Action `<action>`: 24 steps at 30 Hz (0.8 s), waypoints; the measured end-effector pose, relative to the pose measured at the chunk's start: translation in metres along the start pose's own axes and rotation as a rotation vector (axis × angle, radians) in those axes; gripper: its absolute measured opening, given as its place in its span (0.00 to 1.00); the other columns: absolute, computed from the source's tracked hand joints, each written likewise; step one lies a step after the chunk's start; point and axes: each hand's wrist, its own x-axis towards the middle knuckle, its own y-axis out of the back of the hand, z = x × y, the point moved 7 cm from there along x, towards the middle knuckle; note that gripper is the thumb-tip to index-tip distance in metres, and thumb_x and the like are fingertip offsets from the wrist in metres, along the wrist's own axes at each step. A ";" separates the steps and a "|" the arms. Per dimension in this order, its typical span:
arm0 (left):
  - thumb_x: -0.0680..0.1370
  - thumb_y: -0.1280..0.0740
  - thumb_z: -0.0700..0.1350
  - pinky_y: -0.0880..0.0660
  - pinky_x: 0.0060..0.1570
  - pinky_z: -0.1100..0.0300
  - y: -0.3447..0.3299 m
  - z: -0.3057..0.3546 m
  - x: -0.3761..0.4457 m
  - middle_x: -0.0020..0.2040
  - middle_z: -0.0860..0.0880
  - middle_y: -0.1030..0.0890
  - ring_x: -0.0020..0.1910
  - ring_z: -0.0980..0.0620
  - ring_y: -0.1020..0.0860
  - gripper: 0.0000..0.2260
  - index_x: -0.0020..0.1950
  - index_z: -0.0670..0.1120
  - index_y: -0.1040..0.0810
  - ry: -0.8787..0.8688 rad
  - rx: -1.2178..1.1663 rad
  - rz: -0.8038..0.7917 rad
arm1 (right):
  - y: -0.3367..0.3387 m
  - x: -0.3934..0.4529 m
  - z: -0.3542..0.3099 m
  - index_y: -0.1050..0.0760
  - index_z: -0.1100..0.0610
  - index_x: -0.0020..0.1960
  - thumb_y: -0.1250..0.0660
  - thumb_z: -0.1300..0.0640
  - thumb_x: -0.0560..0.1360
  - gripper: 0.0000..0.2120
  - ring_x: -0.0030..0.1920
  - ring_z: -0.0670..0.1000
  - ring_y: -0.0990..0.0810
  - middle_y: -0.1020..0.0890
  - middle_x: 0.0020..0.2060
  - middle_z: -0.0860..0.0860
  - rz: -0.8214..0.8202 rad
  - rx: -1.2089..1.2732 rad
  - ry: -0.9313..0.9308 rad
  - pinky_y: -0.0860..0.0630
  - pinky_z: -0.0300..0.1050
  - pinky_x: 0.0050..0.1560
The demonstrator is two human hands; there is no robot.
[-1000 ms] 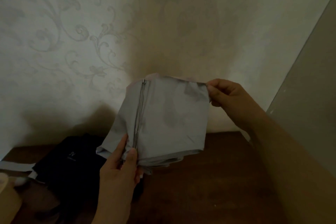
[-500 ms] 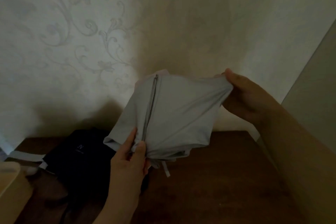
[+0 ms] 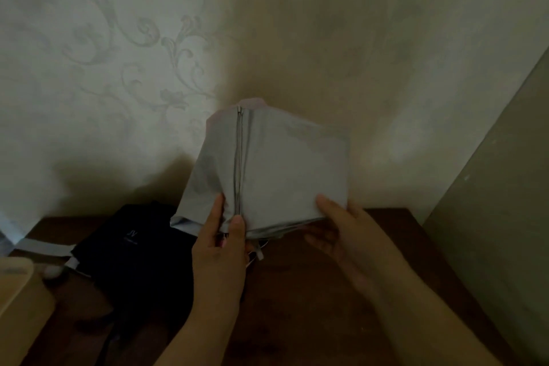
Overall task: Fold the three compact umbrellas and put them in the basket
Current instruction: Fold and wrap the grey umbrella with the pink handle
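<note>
A light grey compact umbrella stands upright above the dark wooden table, its canopy folds flattened and one metal rib running down the front. My left hand pinches the canopy's lower edge at the rib. My right hand holds the lower right corner of the same fabric, thumb on the front. A thin strap dangles below the canopy between my hands. A black compact umbrella lies on the table to the left, with a small pale logo on it.
A pale box-like container shows at the left edge; I cannot tell if it is the basket. A patterned wall rises close behind the table. A grey panel stands at the right.
My right hand has let go of the canopy's upper right corner and come down to its lower right corner. The left hand keeps its grip at the rib.
</note>
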 end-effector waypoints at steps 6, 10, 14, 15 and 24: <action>0.78 0.37 0.44 0.24 0.33 0.69 -0.004 -0.006 -0.001 0.56 0.39 0.21 0.40 0.52 0.21 0.18 0.62 0.64 0.31 -0.007 0.044 -0.031 | -0.032 -0.052 -0.037 0.25 0.47 0.39 0.42 0.42 0.70 0.11 0.32 0.36 0.24 0.19 0.35 0.45 0.110 -0.464 0.626 0.31 0.26 0.31; 0.78 0.37 0.44 0.22 0.40 0.60 -0.009 -0.008 -0.005 0.52 0.42 0.19 0.42 0.51 0.18 0.18 0.64 0.61 0.30 0.024 0.035 -0.098 | -0.061 -0.037 -0.018 0.25 0.52 0.60 0.35 0.56 0.75 0.13 0.49 0.32 0.22 0.19 0.40 0.31 -0.101 -0.408 0.523 0.29 0.23 0.37; 0.78 0.39 0.48 0.27 0.28 0.64 -0.011 -0.008 -0.007 0.35 0.48 0.19 0.28 0.56 0.24 0.16 0.66 0.57 0.29 0.033 0.090 -0.154 | -0.077 -0.029 -0.022 0.27 0.44 0.53 0.44 0.55 0.80 0.10 0.40 0.32 0.21 0.20 0.36 0.30 -0.160 -0.469 0.529 0.24 0.34 0.44; 0.77 0.41 0.51 0.29 0.26 0.65 -0.011 -0.008 -0.008 0.33 0.50 0.21 0.26 0.56 0.25 0.17 0.65 0.54 0.28 0.031 0.091 -0.175 | -0.085 -0.028 -0.025 0.29 0.40 0.58 0.44 0.55 0.81 0.12 0.41 0.36 0.21 0.18 0.39 0.34 -0.210 -0.494 0.530 0.23 0.35 0.46; 0.71 0.45 0.59 0.28 0.46 0.74 -0.011 0.011 -0.020 0.58 0.58 0.24 0.56 0.64 0.23 0.26 0.69 0.55 0.38 -0.097 0.184 -0.268 | -0.112 -0.007 -0.030 0.26 0.49 0.64 0.49 0.39 0.78 0.24 0.52 0.53 0.19 0.17 0.47 0.47 -0.445 -0.630 0.322 0.27 0.44 0.60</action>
